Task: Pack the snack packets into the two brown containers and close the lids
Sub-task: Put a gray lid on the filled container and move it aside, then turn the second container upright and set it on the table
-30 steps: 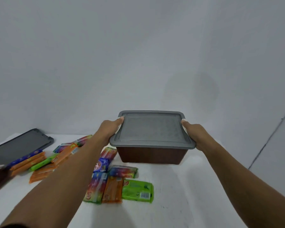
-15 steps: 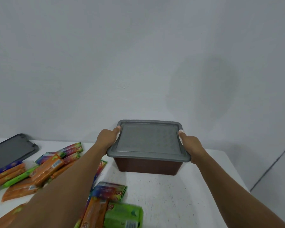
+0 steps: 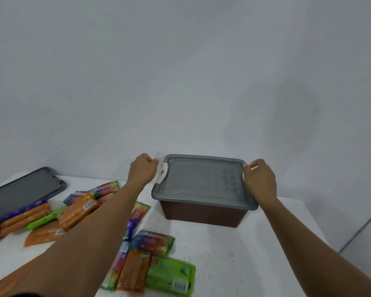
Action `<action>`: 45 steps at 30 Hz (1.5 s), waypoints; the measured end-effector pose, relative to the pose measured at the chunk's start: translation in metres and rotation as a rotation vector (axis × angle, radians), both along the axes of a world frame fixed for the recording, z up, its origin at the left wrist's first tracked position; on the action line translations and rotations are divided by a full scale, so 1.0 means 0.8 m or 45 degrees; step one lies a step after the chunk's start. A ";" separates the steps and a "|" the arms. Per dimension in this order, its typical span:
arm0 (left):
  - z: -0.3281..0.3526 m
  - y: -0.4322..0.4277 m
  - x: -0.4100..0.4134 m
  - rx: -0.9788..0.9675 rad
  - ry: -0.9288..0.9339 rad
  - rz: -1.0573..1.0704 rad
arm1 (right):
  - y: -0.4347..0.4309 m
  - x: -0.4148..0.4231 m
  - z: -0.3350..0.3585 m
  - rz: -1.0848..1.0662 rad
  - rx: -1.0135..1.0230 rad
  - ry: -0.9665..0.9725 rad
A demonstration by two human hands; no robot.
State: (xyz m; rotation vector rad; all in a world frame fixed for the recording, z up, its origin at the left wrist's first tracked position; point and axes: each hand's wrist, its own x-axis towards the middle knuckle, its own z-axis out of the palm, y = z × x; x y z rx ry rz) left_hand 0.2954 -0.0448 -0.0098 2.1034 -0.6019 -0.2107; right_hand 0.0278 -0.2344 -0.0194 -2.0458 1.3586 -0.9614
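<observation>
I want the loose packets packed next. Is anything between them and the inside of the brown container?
Yes: the grey lid sits on the brown container, covering its opening, with the left hand and right hand at its side edges. On the table nothing visible stands between the snack packets and the container.
</observation>
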 end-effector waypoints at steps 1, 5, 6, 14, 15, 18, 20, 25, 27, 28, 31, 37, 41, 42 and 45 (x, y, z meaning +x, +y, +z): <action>0.007 0.008 0.001 -0.034 -0.036 -0.022 | 0.007 0.005 0.008 0.049 -0.070 -0.039; 0.034 0.045 0.002 -0.165 -0.140 -0.140 | 0.047 0.045 0.039 0.287 -0.105 -0.191; 0.040 0.057 0.004 -0.182 -0.183 -0.152 | 0.060 0.058 0.046 0.335 -0.100 -0.222; 0.071 0.206 0.066 -0.106 -0.366 -0.213 | 0.194 0.193 0.068 0.806 0.008 -0.397; 0.074 0.231 0.075 -0.079 -0.377 -0.218 | 0.215 0.211 0.068 0.870 0.011 -0.396; 0.083 0.311 0.101 0.025 -0.390 -0.234 | 0.284 0.266 0.066 1.091 0.036 -0.387; 0.087 0.366 0.119 0.082 -0.400 -0.238 | 0.332 0.301 0.063 1.229 0.073 -0.389; 0.094 0.495 0.155 0.197 -0.473 -0.197 | 0.439 0.379 0.052 1.479 0.099 -0.343; 0.093 0.543 0.166 0.184 -0.460 -0.137 | 0.479 0.408 0.049 1.555 0.097 -0.321; 0.092 0.567 0.171 0.175 -0.445 -0.123 | 0.497 0.422 0.047 1.584 0.107 -0.314; 0.086 0.637 0.188 0.179 -0.401 -0.117 | 0.548 0.458 0.045 1.650 0.112 -0.273; 0.073 0.756 0.220 0.423 -0.351 -0.059 | 0.615 0.513 0.030 1.734 0.124 -0.107; 0.058 0.805 0.227 0.905 -0.260 -0.133 | 0.627 0.534 0.015 1.775 0.249 0.187; 0.050 0.812 0.227 1.030 -0.255 -0.146 | 0.627 0.539 0.010 1.777 0.319 0.253; 0.021 0.817 0.227 1.238 -0.240 -0.178 | 0.625 0.548 0.002 1.827 0.420 0.404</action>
